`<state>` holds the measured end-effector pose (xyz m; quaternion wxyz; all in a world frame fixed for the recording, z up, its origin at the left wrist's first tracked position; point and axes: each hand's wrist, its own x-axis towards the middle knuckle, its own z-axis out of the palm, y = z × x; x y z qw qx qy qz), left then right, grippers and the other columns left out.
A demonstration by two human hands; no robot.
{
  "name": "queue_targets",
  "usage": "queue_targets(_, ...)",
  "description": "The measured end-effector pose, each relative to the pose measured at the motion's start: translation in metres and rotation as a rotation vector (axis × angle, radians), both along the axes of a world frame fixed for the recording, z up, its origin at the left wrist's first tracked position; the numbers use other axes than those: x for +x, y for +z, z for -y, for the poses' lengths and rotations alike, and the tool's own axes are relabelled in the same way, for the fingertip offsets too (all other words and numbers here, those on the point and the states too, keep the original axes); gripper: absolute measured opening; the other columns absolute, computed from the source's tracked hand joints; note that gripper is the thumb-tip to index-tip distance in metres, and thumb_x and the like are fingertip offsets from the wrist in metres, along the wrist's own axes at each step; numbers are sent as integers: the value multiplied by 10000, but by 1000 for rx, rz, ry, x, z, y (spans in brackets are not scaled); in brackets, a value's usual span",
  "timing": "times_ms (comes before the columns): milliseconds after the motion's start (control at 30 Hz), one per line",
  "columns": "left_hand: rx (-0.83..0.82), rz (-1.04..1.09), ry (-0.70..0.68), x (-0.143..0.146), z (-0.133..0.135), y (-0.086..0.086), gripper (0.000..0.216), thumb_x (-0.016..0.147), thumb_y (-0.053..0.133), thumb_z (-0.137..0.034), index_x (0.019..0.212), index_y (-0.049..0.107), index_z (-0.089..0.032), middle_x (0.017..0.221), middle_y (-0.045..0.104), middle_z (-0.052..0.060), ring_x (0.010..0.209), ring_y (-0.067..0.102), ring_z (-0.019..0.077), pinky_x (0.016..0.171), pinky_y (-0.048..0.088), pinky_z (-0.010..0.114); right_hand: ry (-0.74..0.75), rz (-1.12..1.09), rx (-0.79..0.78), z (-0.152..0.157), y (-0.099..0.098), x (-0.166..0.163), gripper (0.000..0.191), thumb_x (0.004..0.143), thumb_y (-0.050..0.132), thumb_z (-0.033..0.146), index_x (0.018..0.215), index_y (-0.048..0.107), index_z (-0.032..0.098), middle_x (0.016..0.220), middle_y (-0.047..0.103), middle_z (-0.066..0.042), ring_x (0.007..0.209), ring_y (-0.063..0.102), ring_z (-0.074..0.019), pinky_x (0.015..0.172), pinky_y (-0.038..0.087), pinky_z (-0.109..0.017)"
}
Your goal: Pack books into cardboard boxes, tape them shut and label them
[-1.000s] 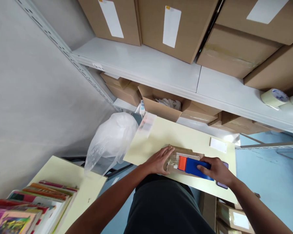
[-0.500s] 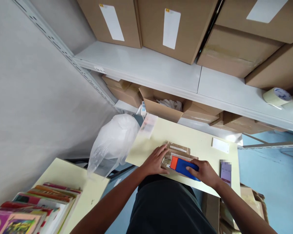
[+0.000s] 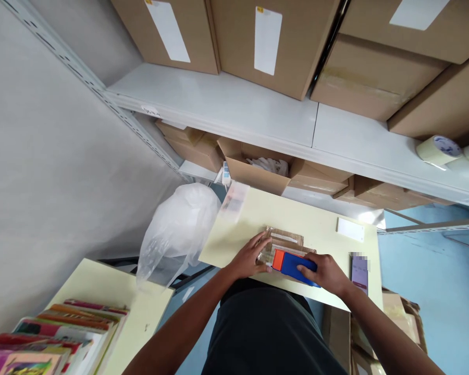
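A small brown cardboard package (image 3: 285,238), wrapped in clear tape, lies on the pale yellow table (image 3: 320,216) in front of me. My left hand (image 3: 253,256) grips its left end, fingers at the far side and thumb at the near side. In my right hand (image 3: 325,271) is a flat blue tool with an orange end (image 3: 295,266); its exact kind is unclear. The orange end rests over the near part of the package and points toward my left hand. My right fingers wrap round the blue part, and the package's near side is partly hidden beneath the tool.
A phone (image 3: 359,273) and a white card (image 3: 350,229) lie at the table's right side. Plastic wrap (image 3: 180,224) bulges beside its left edge. Beyond it stand shelves (image 3: 219,107) with cartons and tape rolls (image 3: 439,150). Books (image 3: 62,330) stand on another table.
The view has shifted slightly. Both hands, the package and the blue tool keep nearly the same places relative to one another.
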<state>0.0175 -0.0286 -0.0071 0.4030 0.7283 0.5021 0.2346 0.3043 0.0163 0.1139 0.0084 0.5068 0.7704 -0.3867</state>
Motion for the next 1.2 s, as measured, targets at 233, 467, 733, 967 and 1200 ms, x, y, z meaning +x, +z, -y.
queue_targets(233,-87,216,228,14,3,-6,486,1059,312,-444,1456,528,-267,1632,370,64,1516,321,243,1245,306,474,5,5,0,0,-3,0,342,913,531,507,914,713,216,794,739,-39,687,678,-191,657,473,-289)
queue_targets(467,-97,197,261,16,7,-11,488,1060,311,-431,1462,519,-252,1650,338,56,1515,327,238,1253,292,466,5,15,-16,-3,1,0,332,913,536,505,896,705,220,783,736,-36,672,669,-188,647,475,-291)
queue_targets(733,-60,95,221,17,8,-5,505,1061,294,-450,1486,499,-271,1628,383,51,1502,356,233,1234,340,445,66,18,-74,-8,13,19,307,926,530,488,861,673,224,741,705,-16,638,630,-169,598,434,-276)
queue_targets(967,5,53,201,19,8,-8,500,1065,278,-418,1490,496,-273,1622,395,49,1477,399,232,1216,367,440,44,39,-55,-9,14,26,296,901,533,456,930,703,215,759,712,-24,650,634,-181,630,455,-294)
queue_targets(1200,48,-4,186,15,7,-10,488,1062,296,-373,1490,499,-255,1589,447,73,1450,436,234,1199,384,438,25,127,16,-8,25,32,271,885,536,432,874,698,214,747,731,-43,638,651,-187,612,425,-287)
